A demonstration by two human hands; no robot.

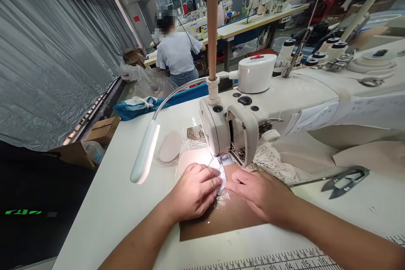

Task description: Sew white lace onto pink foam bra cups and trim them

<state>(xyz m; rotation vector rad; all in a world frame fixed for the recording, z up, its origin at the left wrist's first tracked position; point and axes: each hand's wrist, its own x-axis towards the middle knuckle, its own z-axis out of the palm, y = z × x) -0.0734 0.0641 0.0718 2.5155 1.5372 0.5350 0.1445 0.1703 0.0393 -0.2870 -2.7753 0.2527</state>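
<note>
Though loosely bent, left fingers [209,174] on fabric [223,174]

A white, patterned piece of fabric [223,173] reaches under the sewing machine [215,130].

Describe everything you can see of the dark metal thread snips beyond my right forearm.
The dark grey, metal-looking thread snips have two pointed blades, spread apart, and curved arms around an oval gap, joined at a rounded right end. Small pale marks show on one arm. They lie on the white tabletop, tips toward the left, apart from the bare right hand. Only the tabletop clearly touches them.
</note>
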